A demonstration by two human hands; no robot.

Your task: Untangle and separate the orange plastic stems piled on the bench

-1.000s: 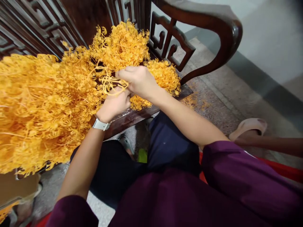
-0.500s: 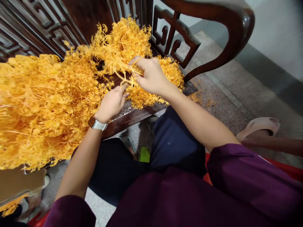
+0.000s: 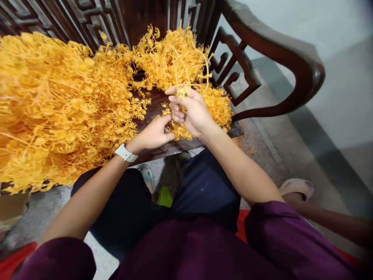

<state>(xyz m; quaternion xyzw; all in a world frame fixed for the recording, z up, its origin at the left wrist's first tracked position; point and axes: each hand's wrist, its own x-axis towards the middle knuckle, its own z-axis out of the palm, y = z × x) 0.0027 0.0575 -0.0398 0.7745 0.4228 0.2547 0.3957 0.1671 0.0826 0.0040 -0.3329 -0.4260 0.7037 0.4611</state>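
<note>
My right hand (image 3: pixel 194 111) is above the front of a dark wooden seat, its thumb and fingers closed on an orange-yellow branched plastic flower stem (image 3: pixel 207 70). The stem's thin arms arch up and away from the fingers. Close beside it on the left is my left hand (image 3: pixel 157 132), wearing a white-strapped watch (image 3: pixel 126 153). Its thumb stands apart from the fingers and I see nothing held, though its fingertips are partly hidden. Beneath and behind the right hand spreads a low pile of small orange-yellow flower pieces (image 3: pixel 218 109).
A large heap of orange-yellow plastic flower stems (image 3: pixel 64 112) covers the left of the seat (image 3: pixel 157 103). Another clump (image 3: pixel 171 54) leans near the backrest. The curved wooden armrest (image 3: pixel 303 66) rises at right. Another person's sandalled foot (image 3: pixel 297 188) is on the floor.
My hands were both at a branched stem; now only the right visibly holds one, with its arms pointing up. The left has come away, thumb apart. The view has shifted.
</note>
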